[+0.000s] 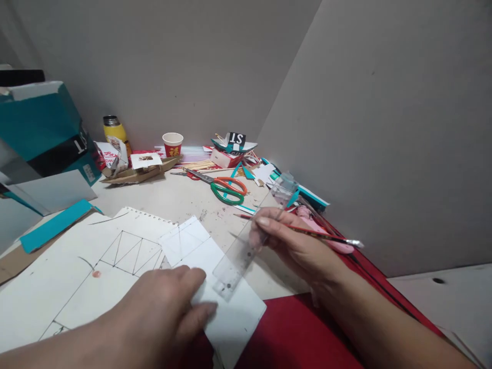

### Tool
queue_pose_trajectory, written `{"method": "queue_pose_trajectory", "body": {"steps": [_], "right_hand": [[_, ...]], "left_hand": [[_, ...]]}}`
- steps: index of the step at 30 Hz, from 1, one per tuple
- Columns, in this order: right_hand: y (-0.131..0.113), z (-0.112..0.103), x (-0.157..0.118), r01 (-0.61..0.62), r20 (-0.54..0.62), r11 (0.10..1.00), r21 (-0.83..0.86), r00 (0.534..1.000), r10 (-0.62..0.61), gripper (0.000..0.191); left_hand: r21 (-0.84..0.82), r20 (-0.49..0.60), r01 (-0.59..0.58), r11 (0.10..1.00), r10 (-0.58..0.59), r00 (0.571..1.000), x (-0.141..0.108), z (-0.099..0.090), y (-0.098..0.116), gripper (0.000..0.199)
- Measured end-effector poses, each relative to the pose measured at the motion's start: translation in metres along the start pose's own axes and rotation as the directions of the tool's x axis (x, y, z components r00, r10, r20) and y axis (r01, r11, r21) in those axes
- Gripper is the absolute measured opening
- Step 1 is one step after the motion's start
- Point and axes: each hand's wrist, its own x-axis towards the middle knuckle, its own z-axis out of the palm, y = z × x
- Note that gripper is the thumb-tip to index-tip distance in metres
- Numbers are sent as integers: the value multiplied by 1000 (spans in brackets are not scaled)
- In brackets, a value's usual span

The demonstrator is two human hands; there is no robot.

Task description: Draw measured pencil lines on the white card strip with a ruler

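My left hand (154, 302), slightly blurred, has its fingers curled over the left edge of a white card (234, 323) with faint pencil lines at its upper end. In my right hand (284, 236) are a red pencil (319, 233) and a clear plastic ruler (234, 269). The pencil's tip points left and its silver end sticks out to the right. The ruler slants down over the card, its lower end above or on it; I cannot tell which. Under the card's upper left part lies a large spiral-edged sheet (77, 271) with a drawn truss pattern.
Scissors (226, 189) with orange and green handles lie beyond my hands. Farther back are a boat-shaped cardboard model (142, 173), a paper cup (172, 145) and a yellow bottle (115, 130). A teal box (42, 128) stands left. Scraps and a pink tool crowd the right edge by the wall.
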Motion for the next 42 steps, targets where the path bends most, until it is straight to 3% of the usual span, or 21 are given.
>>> {"method": "queue_pose_trajectory", "body": {"steps": [1,2,4,10,16,21,23,25,29,31,34,37,39,40,42], "right_hand": [[-4,-4,2,6,5,1000,-25,1000,-5,34],[-7,-7,3,1,28,999,-49,1000,0,33],[-9,-10,3,-31,99,996,-84,994,40,33],[1,-5,-4,-191,283,974,-124,934,219,30],[7,-7,-4,-242,312,969,-43,919,243,29],[16,-4,-4,-280,379,959,38,892,245,29],[16,-2,-5,-282,421,957,62,877,231,28],[12,-3,-7,-248,397,967,58,895,206,27],[-1,-9,-4,-26,148,998,-59,988,34,25],[-5,-14,0,127,22,982,-140,992,-125,23],[-5,-16,1,328,-132,906,-269,919,-372,15],[-2,-11,-5,473,-183,749,-464,776,-604,6],[0,-8,-10,514,-123,606,-607,692,-711,10],[1,-7,-12,523,-66,538,-661,673,-736,15],[2,-9,-16,557,93,427,-713,678,-729,24]], "left_hand": [[191,58,61,980,-73,996,-2,3,3,33],[344,49,133,930,-160,986,-4,6,7,43],[433,57,118,894,-157,986,-6,11,12,58],[422,164,74,904,-156,974,2,7,15,68],[415,197,-53,908,-33,980,12,-1,5,72],[365,103,3,931,-44,994,11,-5,-3,79],[379,115,8,925,-55,992,12,-3,-3,85],[396,160,-21,918,-46,986,13,-1,-1,87],[400,236,-73,914,-26,971,11,0,0,85],[403,248,-67,913,-39,968,8,-2,-1,84],[400,253,-73,914,-34,967,5,-5,-2,86],[400,259,-84,912,-24,966,6,-9,1,88],[419,274,-87,904,-35,961,8,-11,4,87],[432,282,-90,898,-40,959,9,-13,6,85],[450,283,-104,887,-31,959,10,-14,8,81]]}}
